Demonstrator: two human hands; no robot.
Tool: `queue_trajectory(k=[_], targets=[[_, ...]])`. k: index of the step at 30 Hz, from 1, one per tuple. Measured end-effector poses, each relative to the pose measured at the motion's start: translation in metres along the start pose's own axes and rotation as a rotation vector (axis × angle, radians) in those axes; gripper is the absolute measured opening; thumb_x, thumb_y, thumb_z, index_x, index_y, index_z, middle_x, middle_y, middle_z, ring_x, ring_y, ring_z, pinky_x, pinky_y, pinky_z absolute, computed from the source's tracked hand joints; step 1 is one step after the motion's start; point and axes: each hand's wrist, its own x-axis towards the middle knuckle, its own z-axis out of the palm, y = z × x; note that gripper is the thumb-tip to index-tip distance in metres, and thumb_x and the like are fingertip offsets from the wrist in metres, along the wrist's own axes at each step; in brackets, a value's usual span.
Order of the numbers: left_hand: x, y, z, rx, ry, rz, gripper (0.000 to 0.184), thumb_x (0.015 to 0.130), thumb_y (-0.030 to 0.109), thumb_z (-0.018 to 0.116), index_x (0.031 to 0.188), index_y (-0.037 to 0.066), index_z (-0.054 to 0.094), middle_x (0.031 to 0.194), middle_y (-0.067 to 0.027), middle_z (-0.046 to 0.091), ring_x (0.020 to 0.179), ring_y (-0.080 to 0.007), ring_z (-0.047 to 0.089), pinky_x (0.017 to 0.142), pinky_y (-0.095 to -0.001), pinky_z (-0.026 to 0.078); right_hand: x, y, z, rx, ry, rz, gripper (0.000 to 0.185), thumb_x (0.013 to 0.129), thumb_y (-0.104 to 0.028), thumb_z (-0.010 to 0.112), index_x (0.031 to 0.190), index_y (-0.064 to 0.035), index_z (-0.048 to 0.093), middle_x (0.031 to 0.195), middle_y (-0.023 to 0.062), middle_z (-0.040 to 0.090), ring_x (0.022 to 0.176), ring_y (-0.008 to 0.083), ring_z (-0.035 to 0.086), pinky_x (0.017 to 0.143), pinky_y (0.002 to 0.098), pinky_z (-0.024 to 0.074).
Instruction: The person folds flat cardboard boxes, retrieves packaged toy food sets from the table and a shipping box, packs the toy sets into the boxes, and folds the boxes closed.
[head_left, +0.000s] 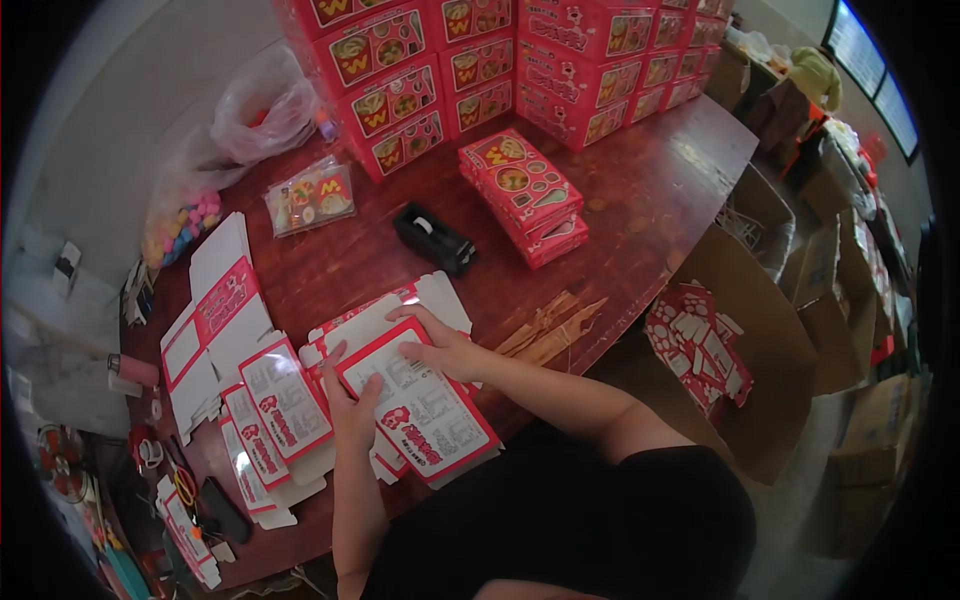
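Observation:
A pink-and-white printed cardboard box (pixel 425 410) is tilted in front of me, near the table's front edge. My left hand (pixel 352 400) grips its left side, thumb on the printed face. At its upper edge my right hand (pixel 440 345) is closed on the same box, with the thumb on top and the fingers partly hidden behind. White open flaps (pixel 445 300) of cardboard show just beyond it. To the left, flat unfolded box blanks (pixel 285 400) lie overlapping on the table.
A black tape dispenser (pixel 435 240) stands mid-table, beside small stacked pink boxes (pixel 525 195). Taller stacks of pink cartons (pixel 400 90) line the back. A clear packet (pixel 310 195) lies at back left; scissors (pixel 185 485) lie front left. An open cardboard carton (pixel 770 370) stands at right.

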Motion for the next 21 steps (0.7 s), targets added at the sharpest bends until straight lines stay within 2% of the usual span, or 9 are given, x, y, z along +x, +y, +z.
queue_trajectory(k=[3, 4, 7, 8, 10, 13, 15, 17, 21], targets=[[0.004, -0.040, -0.005, -0.115, 0.030, -0.008, 0.019, 0.087, 0.013, 0.058, 0.102, 0.003, 0.055, 0.097, -0.0064, 0.056, 0.092, -0.0162, 0.053, 0.082, -0.0265, 0.041, -0.003, 0.010, -0.005, -0.191, 0.016, 0.012, 0.027, 0.091, -0.010, 0.050, 0.117, -0.0083, 0.046, 0.109, 0.0058, 0.051, 0.098, 0.0110, 0.049, 0.085, 0.0250, 0.0414], [0.003, -0.046, -0.005, 0.010, 0.074, 0.044, 0.018, 0.087, 0.015, 0.058, 0.101, 0.002, 0.055, 0.096, -0.0064, 0.057, 0.091, -0.0157, 0.053, 0.081, -0.0257, 0.041, 0.001, 0.023, -0.006, -0.395, 0.101, -0.238, 0.022, 0.089, -0.004, 0.051, 0.111, -0.0073, 0.050, 0.106, 0.0037, 0.051, 0.097, 0.0098, 0.049, 0.085, 0.0234, 0.0401], [0.002, -0.039, 0.008, 0.298, 0.183, 0.275, 0.024, 0.089, 0.021, 0.058, 0.102, 0.000, 0.055, 0.095, -0.0080, 0.058, 0.094, -0.0164, 0.054, 0.082, -0.0252, 0.042, -0.001, 0.032, -0.002, -0.094, 0.206, -0.238, 0.024, 0.086, 0.000, 0.054, 0.110, -0.0056, 0.051, 0.103, 0.0037, 0.051, 0.097, 0.0100, 0.050, 0.086, 0.0232, 0.0396], [0.001, -0.034, 0.017, 0.145, 0.233, 0.301, 0.024, 0.089, 0.019, 0.059, 0.102, 0.000, 0.054, 0.095, -0.0082, 0.058, 0.096, -0.0174, 0.054, 0.083, -0.0262, 0.042, -0.003, 0.029, 0.003, 0.205, 0.242, -0.162, 0.020, 0.084, 0.001, 0.057, 0.104, -0.0035, 0.055, 0.102, 0.0034, 0.051, 0.094, 0.0099, 0.051, 0.085, 0.0230, 0.0403], [-0.002, -0.028, 0.029, -0.164, 0.328, 0.345, 0.023, 0.088, 0.016, 0.060, 0.101, -0.001, 0.053, 0.094, -0.0087, 0.058, 0.100, -0.0195, 0.056, 0.086, -0.0281, 0.042, -0.004, 0.019, 0.007, 0.191, 0.289, -0.162, 0.013, 0.083, 0.000, 0.059, 0.096, -0.0029, 0.057, 0.099, 0.0030, 0.052, 0.092, 0.0099, 0.052, 0.082, 0.0229, 0.0410], [0.001, -0.042, 0.008, -0.231, 0.098, 0.368, 0.016, 0.088, 0.009, 0.058, 0.098, 0.000, 0.050, 0.093, -0.0093, 0.058, 0.103, -0.0230, 0.057, 0.089, -0.0308, 0.043, -0.002, 0.023, 0.000, -0.064, 0.296, -0.150, 0.006, 0.081, -0.002, 0.062, 0.087, -0.0027, 0.060, 0.093, 0.0021, 0.054, 0.087, 0.0093, 0.053, 0.078, 0.0226, 0.0416], [0.013, -0.038, -0.003, -0.224, 0.049, 0.159, 0.011, 0.087, 0.003, 0.057, 0.091, 0.002, 0.047, 0.092, -0.0095, 0.058, 0.100, -0.0237, 0.060, 0.086, -0.0308, 0.046, -0.003, 0.009, 0.003, -0.261, 0.328, -0.116, 0.006, 0.079, -0.004, 0.066, 0.080, -0.0029, 0.060, 0.087, 0.0019, 0.056, 0.082, 0.0085, 0.051, 0.073, 0.0219, 0.0412], [0.021, -0.024, -0.012, -0.240, -0.015, -0.008, 0.012, 0.085, 0.000, 0.058, 0.091, 0.001, 0.048, 0.096, -0.0100, 0.059, 0.097, -0.0232, 0.062, 0.083, -0.0285, 0.049, 0.002, 0.012, 0.005, -0.383, 0.353, -0.261, 0.009, 0.079, -0.005, 0.066, 0.086, -0.0031, 0.061, 0.090, 0.0017, 0.057, 0.079, 0.0073, 0.050, 0.071, 0.0208, 0.0405], [0.024, -0.003, -0.016, -0.128, -0.130, -0.058, 0.029, 0.082, 0.000, 0.061, 0.109, -0.001, 0.051, 0.107, -0.0125, 0.058, 0.098, -0.0226, 0.061, 0.084, -0.0301, 0.050, -0.001, -0.003, 0.011, -0.213, 0.333, 0.071, 0.019, 0.082, -0.006, 0.064, 0.100, -0.0020, 0.062, 0.087, 0.0016, 0.062, 0.072, 0.0058, 0.052, 0.066, 0.0199, 0.0425]])
